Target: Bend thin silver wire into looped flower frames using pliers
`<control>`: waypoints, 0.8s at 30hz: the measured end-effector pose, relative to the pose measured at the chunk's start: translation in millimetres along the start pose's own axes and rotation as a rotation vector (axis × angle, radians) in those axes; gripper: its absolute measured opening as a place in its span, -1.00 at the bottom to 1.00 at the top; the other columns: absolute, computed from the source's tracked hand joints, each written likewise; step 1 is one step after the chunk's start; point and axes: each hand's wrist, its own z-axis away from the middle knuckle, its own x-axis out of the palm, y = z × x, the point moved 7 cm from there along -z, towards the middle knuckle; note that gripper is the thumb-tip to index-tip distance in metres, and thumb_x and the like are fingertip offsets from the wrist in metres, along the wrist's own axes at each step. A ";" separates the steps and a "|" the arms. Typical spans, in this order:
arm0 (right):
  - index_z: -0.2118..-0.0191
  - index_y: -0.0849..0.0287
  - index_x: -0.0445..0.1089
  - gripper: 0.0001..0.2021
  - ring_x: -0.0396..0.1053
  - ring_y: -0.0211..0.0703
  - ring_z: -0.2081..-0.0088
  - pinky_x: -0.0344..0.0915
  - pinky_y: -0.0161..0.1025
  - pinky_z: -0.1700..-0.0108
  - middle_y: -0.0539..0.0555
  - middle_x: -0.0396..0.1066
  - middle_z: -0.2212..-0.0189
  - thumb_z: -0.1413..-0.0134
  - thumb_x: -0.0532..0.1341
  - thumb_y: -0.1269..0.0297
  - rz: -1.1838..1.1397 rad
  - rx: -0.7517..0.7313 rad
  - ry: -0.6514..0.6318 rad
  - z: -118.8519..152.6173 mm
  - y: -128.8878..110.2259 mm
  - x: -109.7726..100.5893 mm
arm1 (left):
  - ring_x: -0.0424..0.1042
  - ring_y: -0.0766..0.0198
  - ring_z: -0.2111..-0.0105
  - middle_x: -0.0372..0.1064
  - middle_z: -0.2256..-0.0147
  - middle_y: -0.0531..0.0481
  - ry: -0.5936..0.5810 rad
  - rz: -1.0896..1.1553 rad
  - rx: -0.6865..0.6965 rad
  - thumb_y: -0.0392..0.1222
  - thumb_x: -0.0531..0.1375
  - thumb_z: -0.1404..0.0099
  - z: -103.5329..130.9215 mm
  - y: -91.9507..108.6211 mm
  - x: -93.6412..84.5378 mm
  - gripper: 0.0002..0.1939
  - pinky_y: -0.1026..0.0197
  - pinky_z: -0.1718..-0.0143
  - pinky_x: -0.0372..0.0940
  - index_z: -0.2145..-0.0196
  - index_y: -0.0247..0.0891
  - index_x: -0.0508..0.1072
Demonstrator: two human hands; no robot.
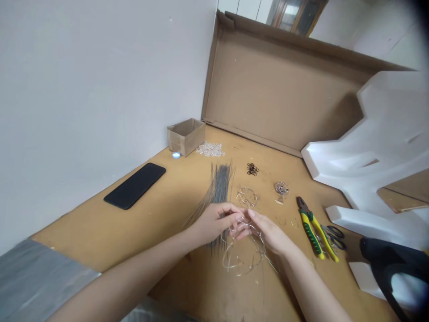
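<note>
A thin metal wire ring point(226, 267) with short wire ends sticking out hangs between my hands over the front of the wooden table. My left hand point(216, 220) pinches its upper part with thumb and forefinger. On the other side my right hand point(270, 232) has its fingers closed around the ring's upper right. Under and behind my left hand lies a bundle of straight grey wires point(221, 183). Just beyond my fingertips rests another wire ring point(248, 197) of the same kind. The exact spot where my fingers meet is partly hidden.
Pliers with yellow-green handles point(315, 232) and scissors point(335, 236) lie right. Further back are black rings point(252, 169), a coiled wire piece point(281, 188), clear beads point(211, 150) and a small cardboard box point(187, 136). A phone point(135, 185) lies left; white foam point(365, 165) stands right.
</note>
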 end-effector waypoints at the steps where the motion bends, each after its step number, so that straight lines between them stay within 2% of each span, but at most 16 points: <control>1: 0.04 0.19 0.33 -0.58 0.42 -0.16 0.34 0.32 -0.19 0.29 0.20 0.40 0.19 -0.17 -0.04 0.03 0.045 0.013 0.002 0.1 -0.6 -0.1 | 0.33 0.37 0.52 0.39 0.51 0.02 0.010 0.042 -0.045 -0.12 0.07 -0.21 -0.5 -5.3 -0.2 -0.78 0.31 0.44 0.23 0.37 -0.32 0.42; 4: 0.06 0.20 0.32 -0.58 0.43 -0.19 0.43 0.33 -0.23 0.39 0.20 0.42 0.23 -0.14 0.00 0.01 0.100 0.064 0.037 -0.3 1.8 -3.2 | 0.30 0.39 0.58 0.34 0.57 0.06 0.053 0.014 -0.084 -0.12 0.08 -0.20 -1.3 -14.7 -1.2 -0.79 0.35 0.53 0.20 0.39 -0.31 0.40; 8: 0.01 0.21 0.24 -0.56 0.43 -0.20 0.44 0.32 -0.24 0.39 0.18 0.42 0.28 -0.05 0.12 0.04 0.098 0.097 0.106 1.3 4.9 -12.3 | 0.30 0.40 0.57 0.33 0.56 0.08 0.150 -0.221 -0.001 -0.16 0.04 -0.22 -1.4 -10.5 -9.0 -0.81 0.36 0.52 0.18 0.41 -0.27 0.41; 11: -0.06 0.16 0.14 -0.39 0.40 -0.21 0.37 0.33 -0.23 0.32 0.14 0.38 0.23 0.15 0.31 0.18 0.243 0.060 0.137 5.4 -0.5 -14.4 | 0.28 0.40 0.55 0.31 0.57 0.09 0.241 -0.363 0.077 -0.18 0.03 -0.23 -0.1 -1.2 -16.6 -0.81 0.36 0.50 0.16 0.42 -0.26 0.40; 13: -0.08 0.10 0.10 -0.31 0.37 -0.22 0.36 0.34 -0.22 0.30 0.09 0.37 0.22 0.24 0.36 0.26 0.411 0.007 0.204 9.1 -7.3 -15.5 | 0.27 0.40 0.52 0.32 0.52 0.07 0.276 -0.427 0.127 -0.19 0.02 -0.24 1.2 5.0 -18.9 -0.81 0.35 0.48 0.15 0.42 -0.26 0.40; 15: -0.05 0.06 0.15 -0.41 0.37 -0.22 0.38 0.33 -0.20 0.29 0.06 0.39 0.25 0.16 0.31 0.27 0.601 -0.077 0.309 13.5 -16.7 -17.4 | 0.27 0.39 0.50 0.33 0.48 0.06 0.285 -0.458 0.160 -0.21 0.01 -0.25 2.4 9.1 -19.0 -0.80 0.35 0.46 0.15 0.42 -0.26 0.40; 18: 0.08 0.05 0.33 -0.72 0.39 -0.20 0.45 0.33 -0.20 0.31 0.04 0.45 0.38 -0.04 0.16 0.24 0.778 -0.192 0.406 18.3 -27.8 -18.9 | 0.25 0.39 0.50 0.30 0.49 0.06 0.293 -0.461 0.188 -0.21 0.01 -0.25 4.6 12.6 -18.7 -0.80 0.34 0.46 0.15 0.41 -0.25 0.40; 21: 0.15 0.05 0.42 -0.78 0.42 -0.20 0.51 0.34 -0.22 0.35 0.04 0.49 0.40 -0.10 0.11 0.22 0.783 -0.244 0.420 19.6 -31.5 -22.8 | 0.25 0.40 0.50 0.28 0.49 0.06 0.285 -0.433 0.222 -0.20 0.02 -0.25 7.3 16.1 -17.3 -0.81 0.34 0.45 0.16 0.39 -0.25 0.40; 24: 0.14 0.03 0.43 -0.77 0.43 -0.19 0.53 0.35 -0.21 0.36 0.04 0.51 0.37 -0.10 0.12 0.22 0.757 -0.277 0.455 20.7 -34.4 -27.2 | 0.28 0.38 0.44 0.28 0.42 0.03 0.222 -0.340 0.280 -0.18 0.07 -0.22 8.8 20.7 -13.4 -0.84 0.34 0.40 0.20 0.29 -0.26 0.39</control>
